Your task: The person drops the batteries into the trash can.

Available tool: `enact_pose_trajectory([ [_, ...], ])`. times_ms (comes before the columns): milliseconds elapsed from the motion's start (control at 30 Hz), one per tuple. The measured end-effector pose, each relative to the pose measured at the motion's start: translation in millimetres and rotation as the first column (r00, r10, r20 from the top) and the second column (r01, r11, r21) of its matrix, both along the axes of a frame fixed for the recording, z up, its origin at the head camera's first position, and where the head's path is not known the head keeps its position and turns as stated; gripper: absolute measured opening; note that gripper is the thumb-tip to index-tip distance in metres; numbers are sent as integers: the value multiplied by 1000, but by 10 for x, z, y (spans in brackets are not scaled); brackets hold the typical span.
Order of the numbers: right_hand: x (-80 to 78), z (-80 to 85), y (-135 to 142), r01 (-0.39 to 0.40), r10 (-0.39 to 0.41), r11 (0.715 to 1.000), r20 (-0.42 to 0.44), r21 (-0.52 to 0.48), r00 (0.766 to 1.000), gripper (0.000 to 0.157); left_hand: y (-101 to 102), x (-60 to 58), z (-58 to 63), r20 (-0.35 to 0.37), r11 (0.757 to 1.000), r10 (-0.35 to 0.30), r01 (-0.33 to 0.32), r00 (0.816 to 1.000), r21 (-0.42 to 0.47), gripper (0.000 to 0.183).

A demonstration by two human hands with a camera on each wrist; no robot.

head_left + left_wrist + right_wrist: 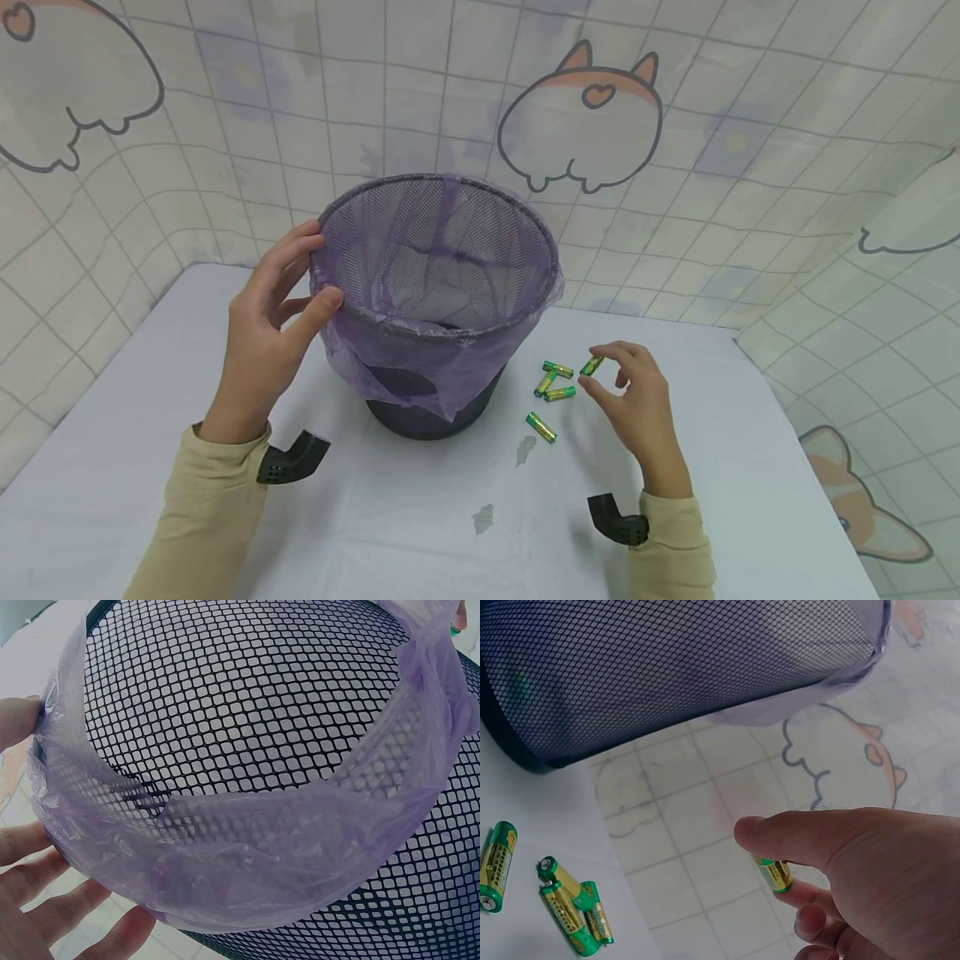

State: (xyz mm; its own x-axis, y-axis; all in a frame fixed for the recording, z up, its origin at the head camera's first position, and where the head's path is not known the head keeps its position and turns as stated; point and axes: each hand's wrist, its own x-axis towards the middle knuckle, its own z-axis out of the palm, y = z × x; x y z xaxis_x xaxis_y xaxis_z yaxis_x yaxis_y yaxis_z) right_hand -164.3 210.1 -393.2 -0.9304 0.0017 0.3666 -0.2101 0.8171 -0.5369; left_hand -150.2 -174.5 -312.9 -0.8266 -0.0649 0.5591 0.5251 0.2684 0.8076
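Observation:
My left hand grips the rim of a dark mesh wastebasket, thumb on the near edge and fingers spread along the outer side. A thin purple bin bag lines the basket and folds over its rim; the left wrist view shows those fingers against the plastic. To the right, my right hand pinches a green and yellow battery between thumb and fingertips, above the table. Several similar batteries lie just left of that hand, one nearer me than the rest.
A white cloth covers the table, with two greyish patches near the front. Behind and at both sides hangs a checked curtain printed with cartoon animals. Through the mesh in the right wrist view shows a blurred green spot.

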Motion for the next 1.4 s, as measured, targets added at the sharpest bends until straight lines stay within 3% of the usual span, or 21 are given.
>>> enact_pose_trajectory([
  [1400,179,281,-150,-91,88,996,-186,-11,979,39,-4,-7,-12,-7,999,-15,15,1000,32,52],
])
